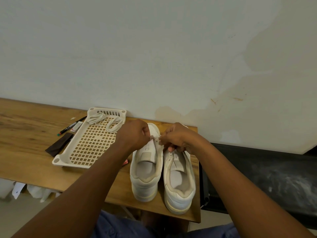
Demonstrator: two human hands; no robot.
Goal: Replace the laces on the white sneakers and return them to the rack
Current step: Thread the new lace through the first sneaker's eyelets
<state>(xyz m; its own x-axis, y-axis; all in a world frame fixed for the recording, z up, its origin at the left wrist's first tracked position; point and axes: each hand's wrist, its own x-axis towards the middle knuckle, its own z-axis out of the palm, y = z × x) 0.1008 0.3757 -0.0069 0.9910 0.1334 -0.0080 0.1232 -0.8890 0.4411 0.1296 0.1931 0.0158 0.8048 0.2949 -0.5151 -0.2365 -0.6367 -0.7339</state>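
Two white sneakers stand side by side on the wooden table, heels toward me: the left sneaker (145, 170) and the right sneaker (179, 179). My left hand (135, 134) and my right hand (178, 138) are closed over the left sneaker's front, pinching a short bit of pale lace (155, 138) between them. The toes and eyelets are mostly hidden by my hands. Two coiled white laces (106, 121) lie in the far end of a cream plastic basket tray (92, 145) to the left.
Left of the tray lie a black marker (72, 125), a small white card or eraser (75, 127) and a dark brown folded piece (59, 144). The table (25, 127) backs against a pale wall. A dark surface (265, 174) adjoins the table's right edge.
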